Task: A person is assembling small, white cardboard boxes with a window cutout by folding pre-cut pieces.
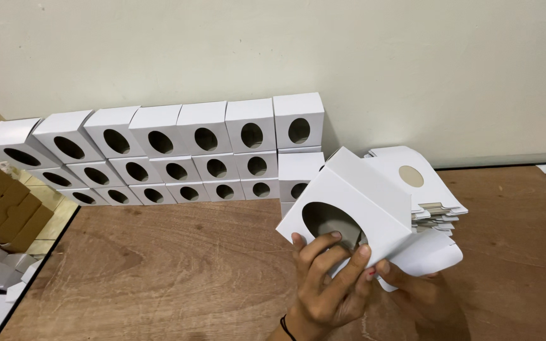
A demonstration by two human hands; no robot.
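Item: white windowed carton [355, 202], half-folded, clasped by left hand [330, 278] and right hand [421, 287], bottom flap loose. Beyond the grip, left: finished boxes [178, 158] stacked three high. Behind the grip, right: flat blanks [431, 189] remained unfolded.

Small packaging workshop: rows of assembled white cardboard boxes with oval windows [178, 151] stacked left of the grip, pile of flat unfolded box blanks [434, 199] just behind it, bare wooden worktable [178, 271].
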